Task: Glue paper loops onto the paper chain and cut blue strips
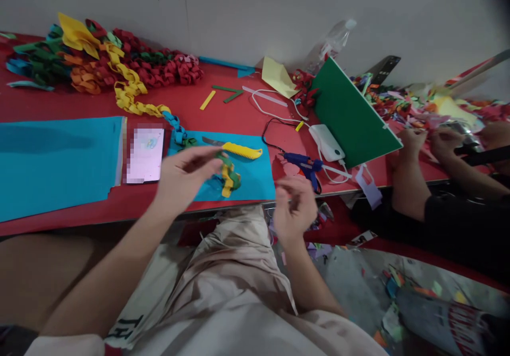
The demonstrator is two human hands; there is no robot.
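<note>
My left hand (pixel 187 172) is over the blue sheet (pixel 258 178), its thumb and fingers pinched on the end of a paper chain (pixel 227 183) with green and yellow links. The chain runs back past blue links (pixel 174 122) to yellow ones farther left. My right hand (pixel 295 204) is curled at the table's front edge, apart from the chain; whatever its fingertips hold is hidden. A yellow-handled knife (pixel 243 150) lies on the blue sheet just beyond my left hand. Near my right hand rests a blue glue gun (pixel 300 162) with a glue stick in its back.
A phone (pixel 145 154) and large blue sheets (pixel 59 159) lie at left. Heaped paper chains (pixel 135 61) line the wall. A green board (pixel 350 111) leans beside a white power bank (pixel 326 142) and cables. At right are a co-worker's hands (pixel 430 141) and paper scraps.
</note>
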